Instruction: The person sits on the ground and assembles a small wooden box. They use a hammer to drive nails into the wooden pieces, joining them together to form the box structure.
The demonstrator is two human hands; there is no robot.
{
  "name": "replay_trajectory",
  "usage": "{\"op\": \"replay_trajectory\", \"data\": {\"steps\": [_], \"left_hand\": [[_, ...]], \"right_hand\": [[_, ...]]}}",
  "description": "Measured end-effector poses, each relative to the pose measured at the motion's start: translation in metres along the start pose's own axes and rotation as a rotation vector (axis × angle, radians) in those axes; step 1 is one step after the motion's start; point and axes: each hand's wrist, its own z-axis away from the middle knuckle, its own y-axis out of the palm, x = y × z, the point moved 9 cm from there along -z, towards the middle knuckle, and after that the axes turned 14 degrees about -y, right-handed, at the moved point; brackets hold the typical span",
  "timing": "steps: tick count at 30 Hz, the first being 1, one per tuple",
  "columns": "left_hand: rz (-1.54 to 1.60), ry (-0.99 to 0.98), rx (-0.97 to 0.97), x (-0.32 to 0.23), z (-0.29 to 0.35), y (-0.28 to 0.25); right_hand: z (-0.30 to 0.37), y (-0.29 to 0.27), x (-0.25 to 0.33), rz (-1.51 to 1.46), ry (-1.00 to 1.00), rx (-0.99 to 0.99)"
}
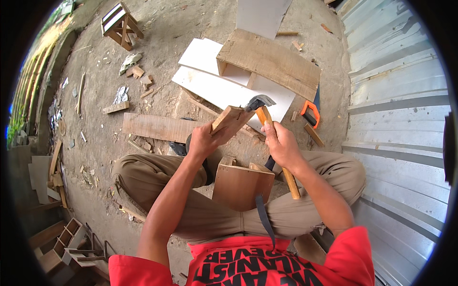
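Note:
My left hand (208,140) is closed around a short wooden board (234,119), held tilted up above my crossed legs. In my right hand (282,144) is a claw hammer (290,183), gripped by its wooden handle. The dark hammer head is right by the far end of the held board; whether it touches the wood or a nail there I cannot tell. Between my thighs sits a small wooden piece (242,187) with a smooth brown face and blocks behind it. A dark strap (264,217) hangs over its near side.
Ahead lie white boards (205,86) and a wooden box-like frame (272,59). A handsaw with an orange handle (311,114) is at the right, beside a corrugated metal wall (396,109). A plank (152,126) lies left; a small stool (120,25) stands far left among scraps.

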Motion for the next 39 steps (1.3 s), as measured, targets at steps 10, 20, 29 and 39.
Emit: {"op": "replay_trajectory", "data": {"steps": [10,20,29,39], "left_hand": [[-0.003,-0.023,0.001,0.007,0.001,0.0],[0.064,0.011,0.027,-0.013,-0.002,-0.006],[0.219,0.201,0.009,-0.068,-0.008,0.0],[0.301,0.232,0.1,-0.078,-0.011,0.019]], "right_hand": [[0.001,0.003,0.005,-0.194,0.029,-0.013],[-0.007,-0.034,0.032,-0.35,-0.013,-0.172],[0.011,-0.047,0.038,-0.455,-0.162,-0.236],[0.02,-0.063,0.065,-0.403,-0.207,-0.212]]}}
